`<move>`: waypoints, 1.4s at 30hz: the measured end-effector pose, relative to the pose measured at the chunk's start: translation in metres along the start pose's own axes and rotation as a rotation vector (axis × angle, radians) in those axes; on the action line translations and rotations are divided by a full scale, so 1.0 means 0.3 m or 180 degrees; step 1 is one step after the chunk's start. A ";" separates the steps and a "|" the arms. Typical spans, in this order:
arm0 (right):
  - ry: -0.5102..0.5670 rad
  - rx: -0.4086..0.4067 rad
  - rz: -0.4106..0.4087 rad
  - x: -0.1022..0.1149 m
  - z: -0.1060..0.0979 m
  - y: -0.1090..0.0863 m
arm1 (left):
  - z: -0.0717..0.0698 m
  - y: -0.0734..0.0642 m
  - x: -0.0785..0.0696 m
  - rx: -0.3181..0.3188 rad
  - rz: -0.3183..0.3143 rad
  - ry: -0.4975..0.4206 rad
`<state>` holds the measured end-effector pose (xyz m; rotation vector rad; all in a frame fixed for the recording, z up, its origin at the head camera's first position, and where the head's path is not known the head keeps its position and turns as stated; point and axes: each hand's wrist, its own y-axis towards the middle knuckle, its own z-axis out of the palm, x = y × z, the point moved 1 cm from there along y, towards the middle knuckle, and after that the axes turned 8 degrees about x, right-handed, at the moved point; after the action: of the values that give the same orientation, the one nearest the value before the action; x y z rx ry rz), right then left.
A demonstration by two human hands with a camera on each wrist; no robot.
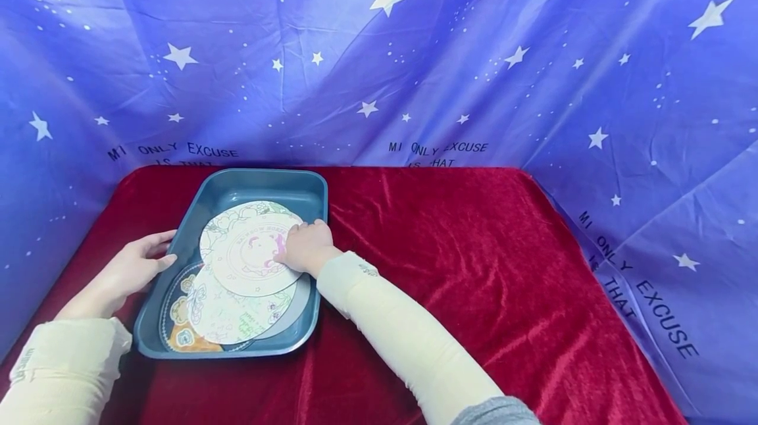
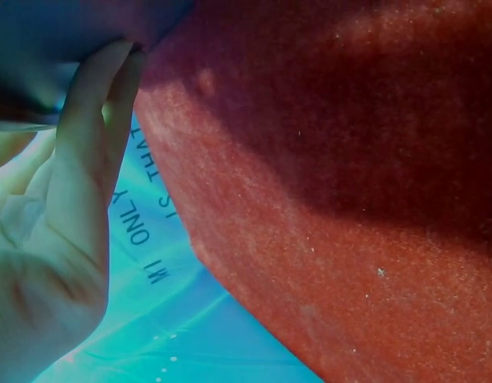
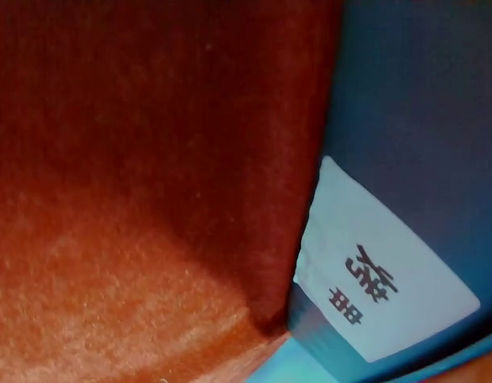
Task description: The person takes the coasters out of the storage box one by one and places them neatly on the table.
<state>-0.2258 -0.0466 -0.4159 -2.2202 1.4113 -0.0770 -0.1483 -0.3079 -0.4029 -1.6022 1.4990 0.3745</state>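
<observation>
A deep blue-green rectangular tray (image 1: 266,180) stands at the table's left side. My left hand (image 1: 130,267) grips its left rim; the left wrist view shows straight fingers against the outer wall and the thumb at the rim. Inside, several round flat mats overlap. My right hand (image 1: 309,246) holds the right edge of the uppermost, a white mat with a pink print (image 1: 243,264), its fingertips partly hidden. Beneath lie a line-drawn mat (image 1: 214,227), a mat with green doodles (image 1: 222,313), a grey mat (image 1: 297,310) and a dark mat with orange (image 1: 192,345).
Red velvet cloth (image 1: 450,280) covers the table. A blue-violet curtain with white stars (image 1: 367,43) hangs behind and along both sides. On the tray's outer wall, a white label (image 3: 414,299) with dark characters shows in the right wrist view.
</observation>
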 end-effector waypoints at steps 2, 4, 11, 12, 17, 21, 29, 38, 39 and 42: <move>-0.0010 -0.0002 0.0043 0.003 0.002 0.002 | 0.000 0.001 0.000 -0.0011 0.0010 0.0009; 0.0046 -0.0010 0.0065 0.004 0.002 0.005 | 0.000 0.001 0.001 -0.0033 0.0022 0.0047; 0.0336 0.0038 0.0009 -0.001 -0.011 0.006 | 0.005 0.001 -0.003 -0.0055 0.0010 0.0081; 0.0397 0.0052 -0.0006 -0.003 -0.014 0.005 | 0.006 0.001 -0.003 -0.0046 -0.0001 0.0065; 0.0691 0.0114 -0.0120 -0.018 -0.031 0.001 | 0.006 0.001 -0.002 -0.0052 -0.0029 0.0069; 0.0909 0.0103 -0.0173 -0.027 -0.041 0.002 | 0.007 0.001 -0.001 -0.0090 -0.0015 0.0144; 0.1120 -0.0036 -0.0130 -0.033 -0.046 0.004 | 0.010 0.001 -0.004 -0.0091 -0.0051 0.0164; 0.2320 -0.0360 -0.0196 -0.066 -0.083 -0.009 | 0.007 0.008 -0.008 -0.0101 -0.0067 0.0196; 0.2407 -0.0361 -0.0217 -0.068 -0.084 -0.008 | 0.008 0.008 -0.009 -0.0102 -0.0070 0.0193; 0.2528 -0.0370 -0.0264 -0.071 -0.085 -0.005 | 0.008 0.008 -0.009 -0.0109 -0.0082 0.0209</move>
<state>-0.2423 -0.0374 -0.3884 -2.4601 1.7243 -1.0229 -0.1502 -0.3041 -0.4031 -1.6737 1.5272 0.3377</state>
